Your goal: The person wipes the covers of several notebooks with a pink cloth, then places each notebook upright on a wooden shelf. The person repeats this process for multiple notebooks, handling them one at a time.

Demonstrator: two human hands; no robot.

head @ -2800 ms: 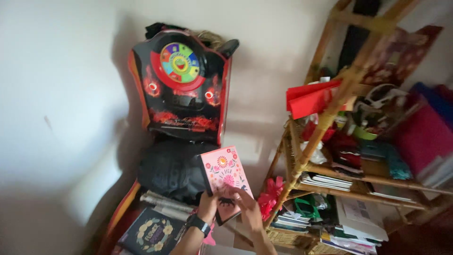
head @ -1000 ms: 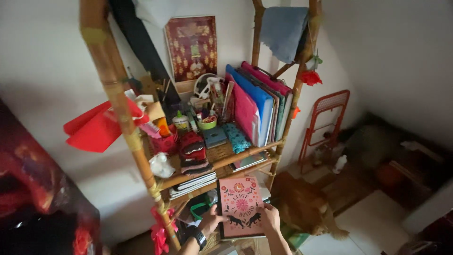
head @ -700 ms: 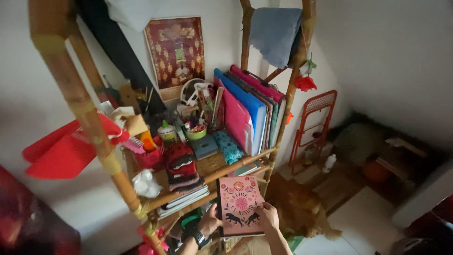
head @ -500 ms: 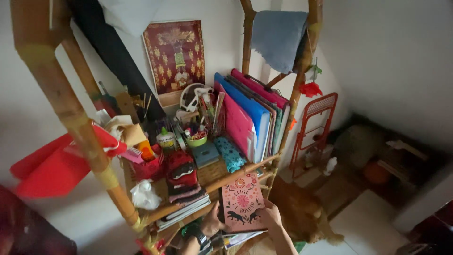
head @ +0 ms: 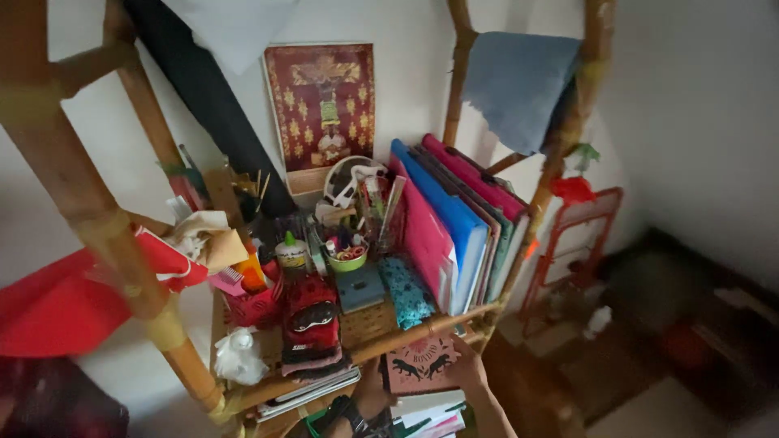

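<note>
A pink book (head: 422, 362) with flower and black animal designs sits low in the view, its top half hidden behind the bamboo rail (head: 406, 333) of the shelf. My left hand (head: 372, 388), with a dark watch (head: 350, 412) on its wrist, grips the book's left edge. My right hand (head: 474, 375) holds its right edge. Below the book lies a pile of papers and books (head: 428, 412) on the lower shelf level.
The bamboo shelf holds upright pink and blue folders (head: 445, 221), a green cup of small items (head: 347, 258), a glue bottle (head: 290, 248), a teal pouch (head: 406, 290) and red bags (head: 307, 318). A framed red picture (head: 323, 105), blue cloth (head: 519, 81), red paper (head: 57, 302) and red metal rack (head: 578, 243) surround it.
The view swung from the arcade-style toy to the bamboo shelf. Both hands have carried the pink book down and in under the middle shelf rail, which now hides its top.
</note>
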